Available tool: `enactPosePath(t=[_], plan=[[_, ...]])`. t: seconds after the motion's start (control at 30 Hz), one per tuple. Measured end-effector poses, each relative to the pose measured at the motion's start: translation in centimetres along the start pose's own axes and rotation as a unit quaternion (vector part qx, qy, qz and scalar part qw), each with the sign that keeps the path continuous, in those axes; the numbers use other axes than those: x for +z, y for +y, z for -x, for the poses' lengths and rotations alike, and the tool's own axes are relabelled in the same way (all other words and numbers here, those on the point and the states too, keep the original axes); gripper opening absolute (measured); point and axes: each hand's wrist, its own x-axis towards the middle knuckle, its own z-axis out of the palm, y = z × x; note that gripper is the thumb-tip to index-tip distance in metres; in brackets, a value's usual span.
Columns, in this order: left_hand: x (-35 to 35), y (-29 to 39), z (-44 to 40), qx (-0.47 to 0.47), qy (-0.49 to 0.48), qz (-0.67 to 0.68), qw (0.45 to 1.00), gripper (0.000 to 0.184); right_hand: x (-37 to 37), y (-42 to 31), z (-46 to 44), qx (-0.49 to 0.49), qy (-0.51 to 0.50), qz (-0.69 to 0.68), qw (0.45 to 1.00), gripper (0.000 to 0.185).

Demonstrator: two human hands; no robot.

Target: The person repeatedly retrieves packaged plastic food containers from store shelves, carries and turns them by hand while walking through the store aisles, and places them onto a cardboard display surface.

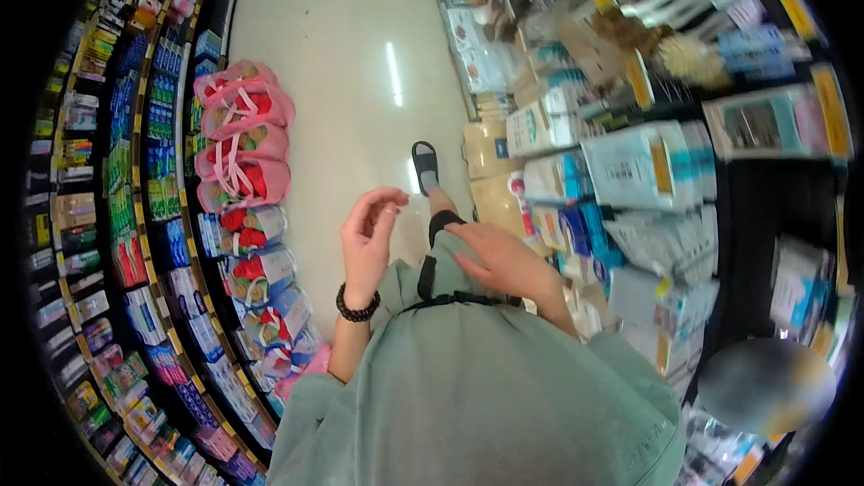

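Observation:
My left hand (367, 238), with a dark beaded bracelet (357, 303) at its wrist, hovers over the floor in front of me. Its fingers curl loosely, the thumb near them, and I see nothing held. My right hand (499, 259) lies low over the green shorts (459, 261), its fingers stretched out and no object in it. A black strap (427, 277) hangs at my waist between the two hands. Below them one foot shows in a dark sandal (425, 168).
Shop shelves packed with toothpaste boxes (164, 148) line the left side. Pink bags (243, 139) stick out from them into the aisle. Packs of white and blue goods (643, 166) fill the right shelves, close to my right arm. The shiny floor (342, 45) runs ahead.

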Motion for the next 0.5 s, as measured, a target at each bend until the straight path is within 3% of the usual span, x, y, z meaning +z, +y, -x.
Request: enactPosePath(t=[0.13,0.27,0.5], plan=[[0.6,-1.7,-9.8,-0.036,-0.028,-0.056,0.997,0.019,-3.9,4.9,-10.1,0.021,-0.049,0.009,0.999,0.046],[0.0,1.8,-20.6,-0.022,-0.06,-0.154,0.986,0.021,-10.6,7.8,-20.8,0.012,-0.044,-0.038,0.998,0.043],[-3.1,4.2,-34.6,-0.031,0.031,-0.063,0.997,0.023,-20.8,8.6,-36.6,-0.044,0.016,-0.011,0.999,0.038]])
